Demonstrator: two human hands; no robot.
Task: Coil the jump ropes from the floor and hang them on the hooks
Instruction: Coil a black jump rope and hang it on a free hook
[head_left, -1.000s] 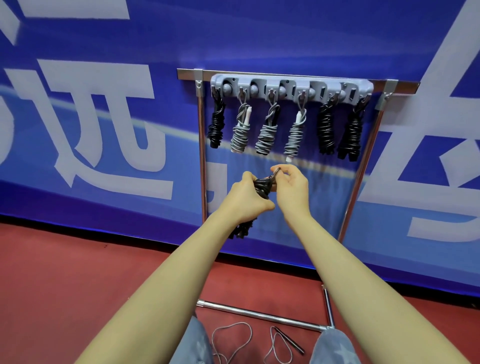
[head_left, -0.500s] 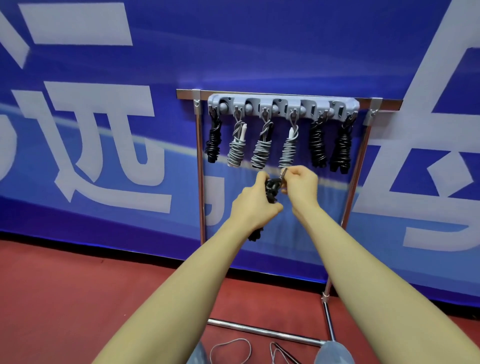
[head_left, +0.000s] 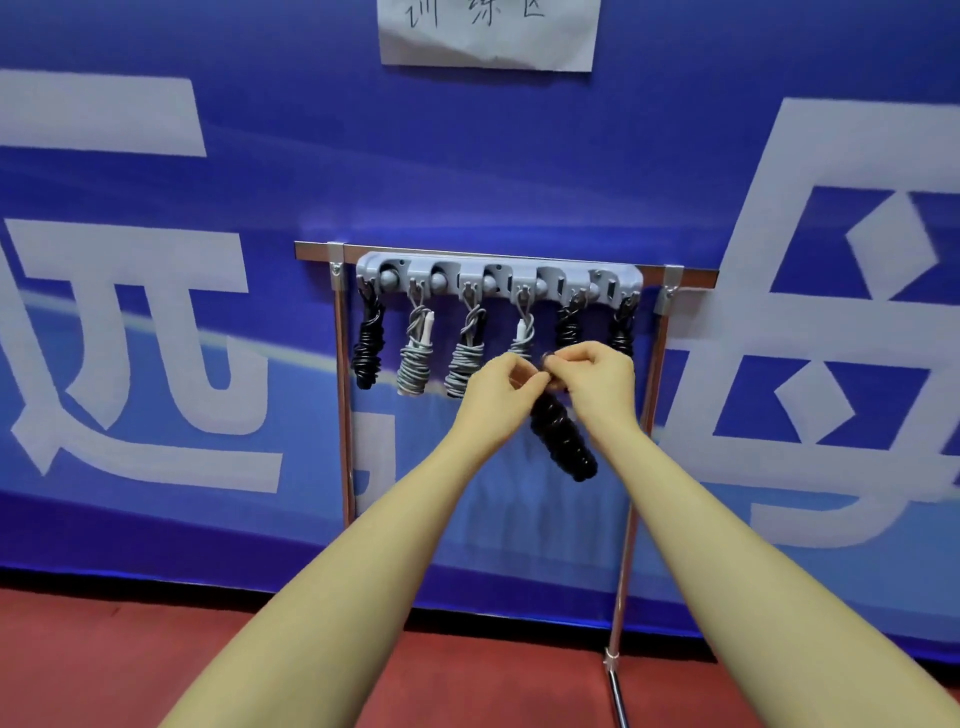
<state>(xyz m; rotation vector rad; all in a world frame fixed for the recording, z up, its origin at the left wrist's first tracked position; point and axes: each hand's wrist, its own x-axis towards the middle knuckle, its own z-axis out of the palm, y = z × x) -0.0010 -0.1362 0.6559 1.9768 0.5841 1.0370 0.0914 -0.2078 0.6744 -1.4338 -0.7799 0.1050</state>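
Both arms reach forward and up, the hands meeting just below the hook rail (head_left: 498, 273). The left hand (head_left: 501, 392) and the right hand (head_left: 597, 379) have their fingers curled, together pinching the top of a coiled black jump rope (head_left: 563, 439), which hangs down tilted between the wrists. Behind the hands, six coiled ropes (head_left: 415, 358) hang on the rail's hooks, carried by a metal stand (head_left: 340, 395) before a blue banner (head_left: 156, 182) above the red floor (head_left: 104, 675).

The right hand (head_left: 597, 379) hides the lower part of two black hung ropes (head_left: 571, 325)
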